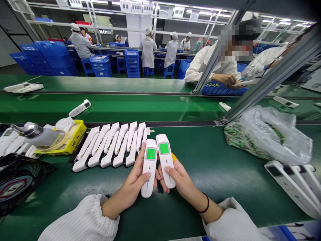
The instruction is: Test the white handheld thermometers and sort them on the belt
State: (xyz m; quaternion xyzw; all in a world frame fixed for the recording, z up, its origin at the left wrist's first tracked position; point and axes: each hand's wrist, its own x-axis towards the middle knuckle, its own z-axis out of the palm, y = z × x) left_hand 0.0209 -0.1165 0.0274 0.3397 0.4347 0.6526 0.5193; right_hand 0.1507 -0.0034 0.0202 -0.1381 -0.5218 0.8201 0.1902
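1. Holding screens [151, 154] toward you, seemingly for reading, your left grip [130, 187] is closed around one infrared thermometer [150, 164], your right grip [184, 182] around a second thermometer [167, 160], above the surface [200, 147].
2. Beyond, white thermometer housings [106, 162] lie in a row, probably for easy reach.

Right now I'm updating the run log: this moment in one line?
left hand: holds left thermometer; right hand: holds right thermometer; both screens: lit green; nearby: row of white casings
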